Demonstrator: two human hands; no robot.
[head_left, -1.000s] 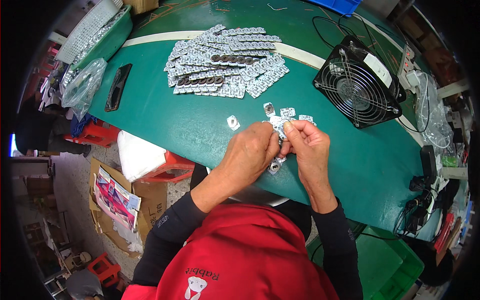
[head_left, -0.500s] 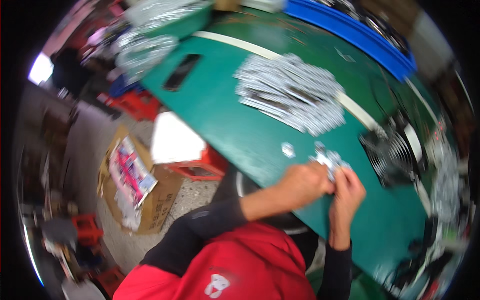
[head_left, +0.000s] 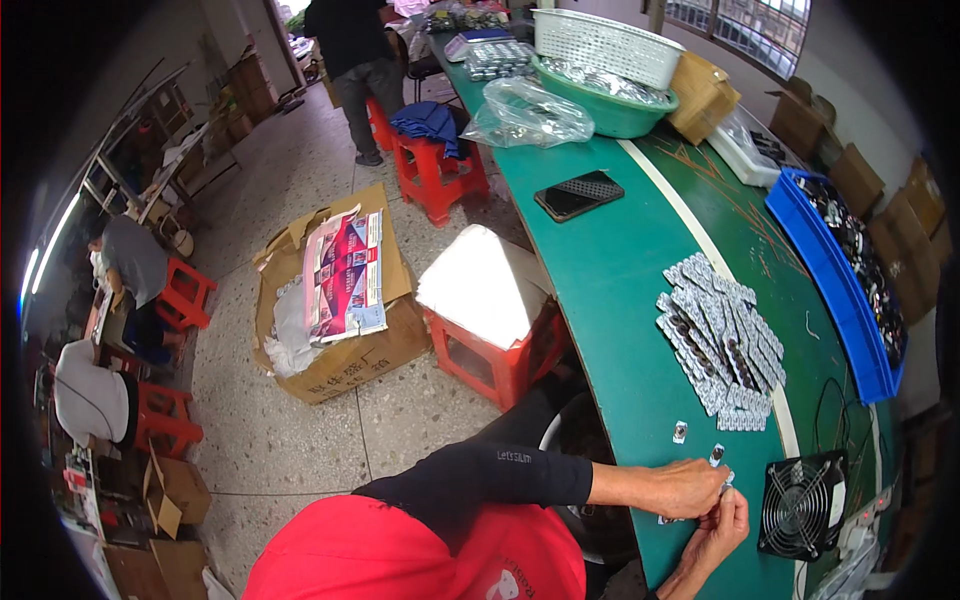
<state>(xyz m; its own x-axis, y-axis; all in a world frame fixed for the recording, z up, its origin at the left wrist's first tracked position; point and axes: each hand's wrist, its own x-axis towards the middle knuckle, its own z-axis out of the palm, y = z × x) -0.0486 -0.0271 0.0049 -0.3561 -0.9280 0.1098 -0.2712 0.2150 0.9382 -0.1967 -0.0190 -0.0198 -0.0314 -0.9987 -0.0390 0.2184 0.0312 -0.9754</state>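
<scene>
My left hand [head_left: 690,487] and my right hand [head_left: 724,524] meet above the green table, fingertips pinched together. A small silvery-white piece [head_left: 729,479] shows between them, mostly covered by the fingers. Just beyond lies a similar piece with a dark centre [head_left: 717,455], and another single piece [head_left: 680,432] sits a little farther off to the left. More pale bits peek out beneath my left hand. Farther up the table, many of these small pieces lie in tight rows as a flat group [head_left: 722,335], several showing dark centres.
Right of my hands stands a black fan [head_left: 802,507] with cables. A phone [head_left: 579,195], a green basin [head_left: 620,112] and a blue tray of dark parts [head_left: 838,275] are farther along the table [head_left: 620,290]. Left are a red stool [head_left: 490,350], a cardboard box [head_left: 360,360] and other people.
The view has swung left and up, bringing the room and far table end into sight. My hands remain together over the small pieces, now lower right in the picture.
</scene>
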